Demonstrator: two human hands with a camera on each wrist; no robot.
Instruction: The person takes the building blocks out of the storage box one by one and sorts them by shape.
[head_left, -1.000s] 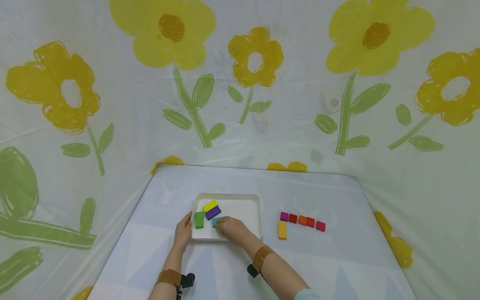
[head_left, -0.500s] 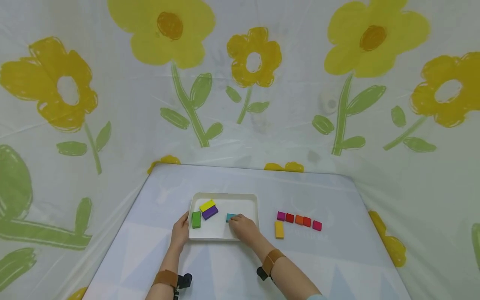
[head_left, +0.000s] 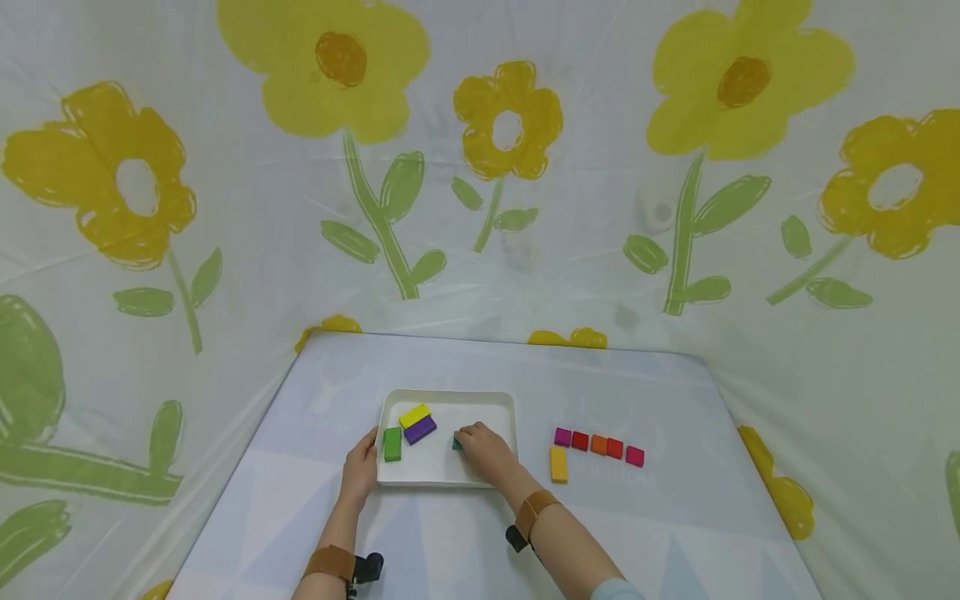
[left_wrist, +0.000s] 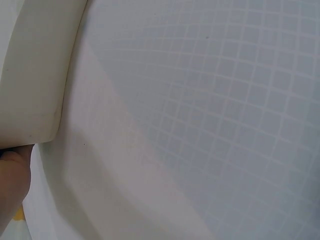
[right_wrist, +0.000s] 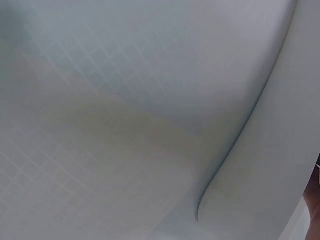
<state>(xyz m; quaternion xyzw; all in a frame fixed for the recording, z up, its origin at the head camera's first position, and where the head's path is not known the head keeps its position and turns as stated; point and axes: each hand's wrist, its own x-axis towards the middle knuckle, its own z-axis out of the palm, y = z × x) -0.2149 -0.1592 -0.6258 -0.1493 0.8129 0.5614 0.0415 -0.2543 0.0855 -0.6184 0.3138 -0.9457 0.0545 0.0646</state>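
Observation:
In the head view my left hand (head_left: 360, 468) grips the left wall of a white tray (head_left: 420, 482). The left wrist view shows part of that hand (left_wrist: 12, 180) at the underside of the tray's corner. My right hand (head_left: 486, 452) reaches over the front wall and pinches a teal block (head_left: 456, 443), mostly hidden behind the fingers. Left of it in the tray lie a green block (head_left: 392, 444), a yellow block (head_left: 415, 415) and a purple block (head_left: 420, 429); the yellow and purple ones sit side by side at a slant.
Right of the tray, a row of small blocks lies on the table: magenta (head_left: 562, 436), red (head_left: 580, 441), orange (head_left: 598, 444), another red (head_left: 615, 448) and pink (head_left: 634, 456). A longer yellow-orange block (head_left: 558, 465) stands below the row's left end. Flower-printed cloth (head_left: 585, 208) surrounds the table.
My right hand has moved the teal block rightward inside the tray, and less of the block shows now. The left hand keeps its place at the tray's left wall.

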